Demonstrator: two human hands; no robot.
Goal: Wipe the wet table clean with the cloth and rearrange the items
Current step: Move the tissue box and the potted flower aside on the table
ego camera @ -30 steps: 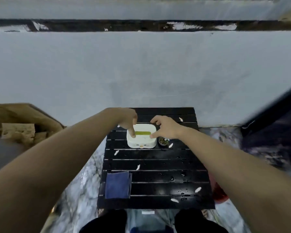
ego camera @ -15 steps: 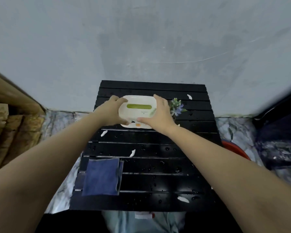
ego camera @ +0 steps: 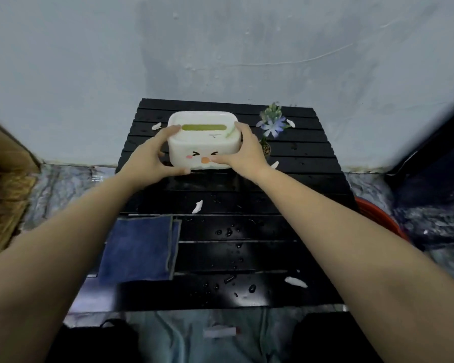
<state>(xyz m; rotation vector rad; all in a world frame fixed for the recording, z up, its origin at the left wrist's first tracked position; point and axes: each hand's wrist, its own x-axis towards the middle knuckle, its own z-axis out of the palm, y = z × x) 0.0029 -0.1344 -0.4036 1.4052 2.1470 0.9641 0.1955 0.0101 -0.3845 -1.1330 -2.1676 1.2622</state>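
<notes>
A white tissue box (ego camera: 203, 142) with a green slot and a cartoon face is held above the far part of the black slatted table (ego camera: 312, 184). My left hand (ego camera: 152, 158) grips its left side and my right hand (ego camera: 243, 153) grips its right side. A folded blue cloth (ego camera: 139, 248) lies on the table's near left. A small potted plant with purple flowers (ego camera: 271, 124) stands right of the box. Water drops (ego camera: 228, 231) and several white paper scraps (ego camera: 197, 206) are scattered over the slats.
A grey wall (ego camera: 220, 48) rises right behind the table. A red basin (ego camera: 378, 216) sits on the floor at the right. Brown wooden items (ego camera: 3, 179) stand at the left. My knees are under the near edge.
Both hands closed on the tissue box and raised it off the table, tilting its face toward me. The camera moved closer and lower over the table.
</notes>
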